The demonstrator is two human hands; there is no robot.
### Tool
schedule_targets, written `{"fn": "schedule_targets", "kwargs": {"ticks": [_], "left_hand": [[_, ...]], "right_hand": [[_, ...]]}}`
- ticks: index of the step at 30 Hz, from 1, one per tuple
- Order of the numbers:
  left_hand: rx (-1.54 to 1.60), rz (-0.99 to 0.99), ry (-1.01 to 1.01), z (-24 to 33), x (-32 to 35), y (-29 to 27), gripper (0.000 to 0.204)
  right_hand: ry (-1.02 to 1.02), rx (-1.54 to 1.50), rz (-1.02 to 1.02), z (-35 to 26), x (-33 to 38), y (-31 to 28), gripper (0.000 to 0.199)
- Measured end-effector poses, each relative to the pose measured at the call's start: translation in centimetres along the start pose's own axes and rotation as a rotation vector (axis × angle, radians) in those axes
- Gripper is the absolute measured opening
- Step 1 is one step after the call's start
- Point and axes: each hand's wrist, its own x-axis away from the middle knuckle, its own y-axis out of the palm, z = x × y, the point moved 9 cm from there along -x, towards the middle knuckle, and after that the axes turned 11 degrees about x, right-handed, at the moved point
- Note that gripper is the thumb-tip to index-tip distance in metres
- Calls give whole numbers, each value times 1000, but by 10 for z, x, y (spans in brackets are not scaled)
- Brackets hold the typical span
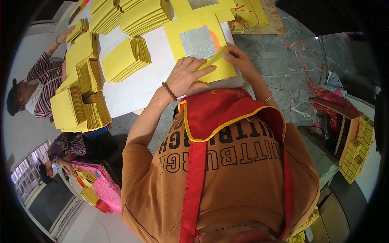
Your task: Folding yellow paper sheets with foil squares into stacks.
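So my yellow sheet (225,73) is right under my fingers, flat on the white tabletop (159,52) near my edge, with its near flap lifted at an angle. Left hand (188,75) lies across the flap's left end, fingers loosely spread, thumb apart, not gripping anything. Right hand (240,60) has the flap's right corner pinched between thumb and fingertips. The silver square (197,42) sits just beyond my left fingers.
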Motion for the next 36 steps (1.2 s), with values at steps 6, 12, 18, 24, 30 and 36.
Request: {"fn": "schedule_targets", "kwargs": {"ticks": [6, 12, 18, 24, 30, 36], "left_hand": [[196, 63, -49, -9, -1, -12, 37], [492, 163, -175, -34, 1, -13, 21], [857, 243, -463, -63, 15, -3, 15], [860, 185, -505, -64, 18, -1, 13], [813, 178, -496, -58, 16, -1, 11], [757, 199, -452, -51, 14, -3, 12]], "right_hand": [[-4, -34, -17, -2, 0, 1, 33], [82, -75, 25, 6, 0, -1, 33], [-28, 131, 257, -21, 16, -19, 33], [36, 20, 156, -26, 20, -6, 29], [149, -95, 104, -31, 28, 0, 34], [130, -51, 38, -41, 30, 10, 38]]}}
